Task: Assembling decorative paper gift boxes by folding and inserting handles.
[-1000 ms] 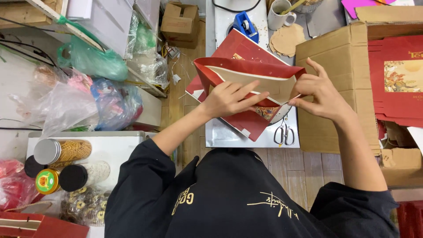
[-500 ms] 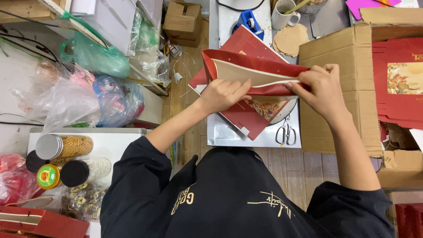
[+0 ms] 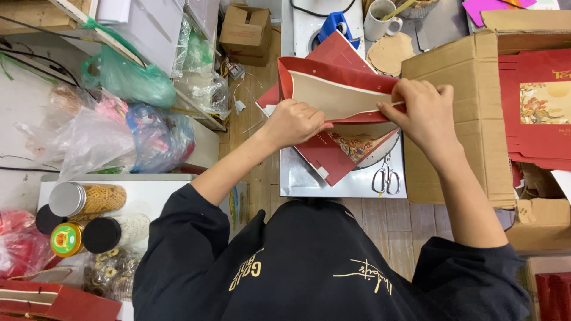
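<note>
A red paper bag (image 3: 333, 89) with a cream inside is held open over a small metal table (image 3: 297, 178). My left hand (image 3: 294, 122) grips its lower left edge with the fingers curled in. At the bag's right edge my right hand (image 3: 419, 110) pinches the rim. More red printed sheets (image 3: 342, 151) lie under the bag on the table. A pair of scissors (image 3: 386, 178) rests near the table's front right corner.
An open cardboard box (image 3: 458, 119) with flat red printed bags (image 3: 541, 107) stands at the right. A white mug (image 3: 380, 21), a blue tape dispenser (image 3: 336, 27) and a small carton (image 3: 247, 32) sit behind. Plastic bags (image 3: 119, 131) and jars (image 3: 89, 199) fill the left.
The bag has tilted and its mouth has narrowed. My right hand shifted onto the right rim, and my left hand has slid to the lower left edge.
</note>
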